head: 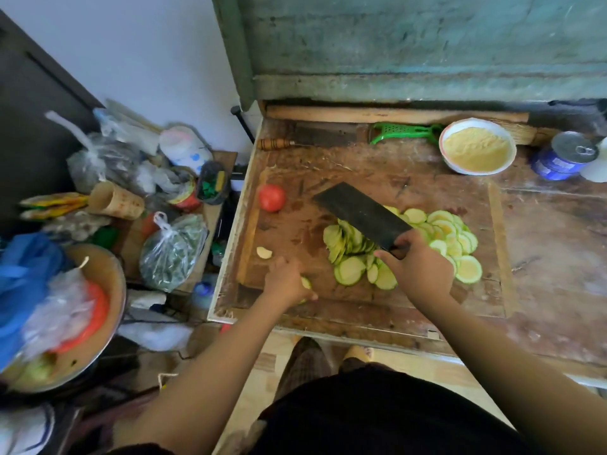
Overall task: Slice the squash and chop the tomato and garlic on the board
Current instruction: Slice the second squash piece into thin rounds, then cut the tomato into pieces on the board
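Thin green squash slices lie spread over the middle and right of the worn wooden board. My right hand grips the handle of a dark cleaver, whose blade slants up and left above the slices. My left hand curls round a small green squash end piece near the board's front left. A whole red tomato sits at the board's left edge. A pale garlic clove lies just above my left hand.
A second cleaver and a green peeler lie at the back. A bowl of yellow meal and a blue can stand back right. Bags, packets and a basin crowd the floor to the left.
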{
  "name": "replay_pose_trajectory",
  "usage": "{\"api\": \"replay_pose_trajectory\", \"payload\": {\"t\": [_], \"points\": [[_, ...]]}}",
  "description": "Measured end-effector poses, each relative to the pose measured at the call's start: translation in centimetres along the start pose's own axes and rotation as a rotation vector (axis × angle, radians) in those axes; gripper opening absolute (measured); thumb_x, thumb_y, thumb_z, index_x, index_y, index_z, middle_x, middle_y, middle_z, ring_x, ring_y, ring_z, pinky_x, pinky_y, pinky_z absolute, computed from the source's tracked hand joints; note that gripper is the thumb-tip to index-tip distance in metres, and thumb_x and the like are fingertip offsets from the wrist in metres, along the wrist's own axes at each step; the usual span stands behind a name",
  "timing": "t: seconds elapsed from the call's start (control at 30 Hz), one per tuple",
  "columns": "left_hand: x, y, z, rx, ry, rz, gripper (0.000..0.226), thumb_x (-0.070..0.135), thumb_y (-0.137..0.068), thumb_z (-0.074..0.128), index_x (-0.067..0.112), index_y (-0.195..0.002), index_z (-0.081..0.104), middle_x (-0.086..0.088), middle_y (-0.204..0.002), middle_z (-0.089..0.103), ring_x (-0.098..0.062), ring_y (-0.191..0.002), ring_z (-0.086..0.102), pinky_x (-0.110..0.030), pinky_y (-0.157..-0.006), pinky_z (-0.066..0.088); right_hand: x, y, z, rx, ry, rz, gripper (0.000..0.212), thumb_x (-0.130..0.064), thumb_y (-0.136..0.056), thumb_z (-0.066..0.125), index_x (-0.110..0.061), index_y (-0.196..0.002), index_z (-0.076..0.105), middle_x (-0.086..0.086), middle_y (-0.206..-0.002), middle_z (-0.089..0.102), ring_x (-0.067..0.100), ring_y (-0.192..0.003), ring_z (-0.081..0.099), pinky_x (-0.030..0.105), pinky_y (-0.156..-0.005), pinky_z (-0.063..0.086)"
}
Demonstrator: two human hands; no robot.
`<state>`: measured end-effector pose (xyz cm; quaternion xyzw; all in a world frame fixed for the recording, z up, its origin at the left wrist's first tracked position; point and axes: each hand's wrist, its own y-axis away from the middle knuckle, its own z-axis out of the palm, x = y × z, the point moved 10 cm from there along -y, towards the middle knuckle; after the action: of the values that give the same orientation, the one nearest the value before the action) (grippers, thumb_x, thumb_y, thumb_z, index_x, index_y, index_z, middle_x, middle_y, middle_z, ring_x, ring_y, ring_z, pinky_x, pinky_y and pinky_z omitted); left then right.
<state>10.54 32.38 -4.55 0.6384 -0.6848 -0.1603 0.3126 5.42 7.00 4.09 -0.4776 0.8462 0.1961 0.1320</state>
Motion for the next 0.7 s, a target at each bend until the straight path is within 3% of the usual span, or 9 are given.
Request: {"api": "replay_pose_trajectory", "payload": {"t": [0.17, 0.3, 0.37, 0.57, 0.7], "points": [[-0.2, 0.3, 0.1, 0.083, -0.051, 0.106, 0.052, 0.028, -0.07, 0.081, 0.017, -0.11, 0.049, -0.007, -0.117, 0.047, -0.028, -0.112, 0.043, -0.037, -0.086, 0.04, -0.6, 0.4, 1.0, 0.0, -0.013, -0.012, 0.043, -0.058, -0.08, 0.062, -0.023, -0.102, 0.05, -0.005, -0.077, 0.065, 0.017, -0.062, 0.056, 0.029, -0.053, 0.045], [-0.9, -0.2, 0.7, 0.019, 0.028, 0.127, 0.025, 0.024, -0.068, 0.081, 0.018, -0.082, 0.061, -0.003, -0.089, 0.062, -0.024, -0.091, 0.058, -0.029, -0.065, 0.041, -0.7, 0.6, 1.6, -0.004, -0.014, -0.017, 0.042, -0.059, -0.08, 0.062, -0.024, -0.1, 0.049, -0.006, -0.074, 0.064, 0.017, -0.062, 0.057, 0.03, -0.055, 0.046], [-1.0, -0.7, 0.5, -0.006, 0.072, 0.139, 0.015, 0.027, -0.07, 0.079, 0.022, -0.078, 0.067, 0.001, -0.082, 0.064, -0.021, -0.087, 0.062, -0.027, -0.063, 0.04, -0.6, 0.5, 1.9, -0.006, -0.025, -0.004, 0.042, -0.06, -0.079, 0.062, -0.025, -0.099, 0.049, -0.006, -0.075, 0.066, 0.017, -0.065, 0.06, 0.029, -0.056, 0.047], [1.5, -2.6, -3.0, 0.0, 0.47, 0.112, 0.019, 0.026, -0.08, 0.075, 0.015, -0.096, 0.075, -0.002, -0.095, 0.072, -0.017, -0.089, 0.066, -0.031, -0.08, 0.055, 0.1, 0.4, 0.9, 0.013, -0.057, 0.043, 0.042, -0.06, -0.078, 0.063, -0.026, -0.098, 0.049, -0.008, -0.072, 0.064, 0.015, -0.06, 0.058, 0.024, -0.049, 0.04], [5.2, -3.7, -3.1, -0.081, 0.86, 0.02, 0.027, 0.009, -0.087, 0.067, -0.003, -0.11, 0.065, -0.018, -0.113, 0.065, -0.019, -0.091, 0.063, -0.016, -0.059, 0.055, 1.5, 0.1, -0.8, 0.048, -0.054, 0.093, 0.043, -0.059, -0.079, 0.063, -0.024, -0.101, 0.05, -0.01, -0.063, 0.054, 0.014, -0.054, 0.052, 0.022, -0.045, 0.033]]}}
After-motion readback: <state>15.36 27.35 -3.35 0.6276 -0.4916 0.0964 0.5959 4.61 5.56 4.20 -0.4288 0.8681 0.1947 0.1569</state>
